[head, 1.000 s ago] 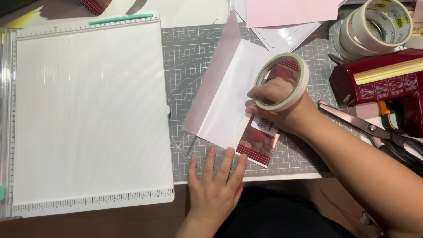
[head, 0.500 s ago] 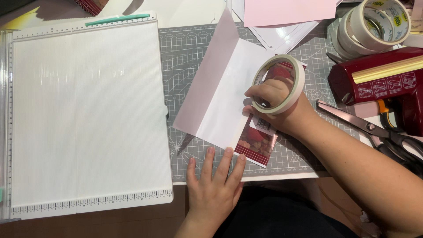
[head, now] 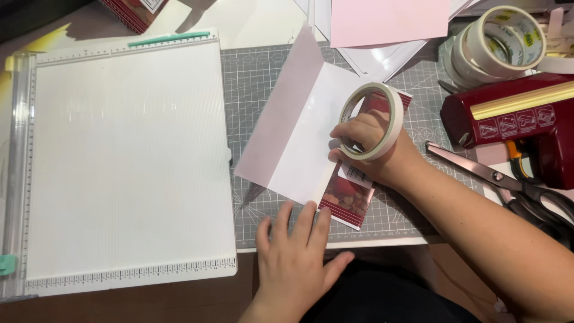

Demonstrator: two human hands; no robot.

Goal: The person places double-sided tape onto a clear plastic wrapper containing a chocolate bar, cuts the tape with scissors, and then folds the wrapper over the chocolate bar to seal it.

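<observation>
White paper sheet (head: 299, 140), matte, creased with one flap tilted up, lies on the grey gridded cutting mat (head: 263, 72) at frame centre. Under its 4 o'clock edge: a flat glossy red printed packet (head: 350, 200), rectangular, partly covered by the sheet.

Right hand (head: 373, 149) holds a roll of cream masking tape (head: 372, 121), a ring shape standing on edge, with the fingers hooked through the core; the hand presses down on the sheet and packet. Roll sits at the sheet's 3 o'clock edge.

Left hand (head: 294, 251) lies flat, fingers spread narrow, holding nothing; fingertips touch the sheet's 6 o'clock corner and the packet's lower edge, palm over the mat edge and brown bench (head: 149, 302).

At 9 o'clock: a big white ribbed scoring board (head: 125, 161) with ruler edges, beside the mat. At 12 o'clock: a pink card sheet (head: 388, 21) on top of loose white papers. At 1–2 o'clock: a stack of cream tape rolls (head: 496, 45). At 3 o'clock: a dark red glossy plastic tool (head: 520, 125) with a gold strip, and steel scissors (head: 496, 179) with black-orange handles, blades pointing toward the right wrist.
</observation>
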